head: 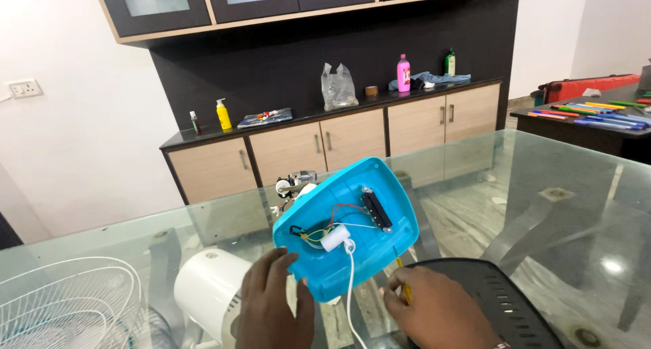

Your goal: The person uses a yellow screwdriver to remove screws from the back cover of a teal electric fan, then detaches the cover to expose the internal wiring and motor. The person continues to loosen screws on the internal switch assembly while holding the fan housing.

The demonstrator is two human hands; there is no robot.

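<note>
Here the blue fan base (346, 227) stands tipped up on the glass counter (556, 207), underside w/ wires (325, 228), white capacitor (335, 239) & black switch block (376, 209) facing the camera. Left hand (274, 301) lies open, fingers spread, bracing the base's lower-left edge beside the white motor housing (207, 291); right hand (437, 312) is closed round a yellow screwdriver (404, 281), tip up near the lower-right edge, w/ the white cord (351, 288) hanging between the hands. To do it well, I'd judge: keep the base braced firm, keep the tool off the wires, don't tug the cord; grille (64, 301) & black cover (505, 301) lie clear.
</note>
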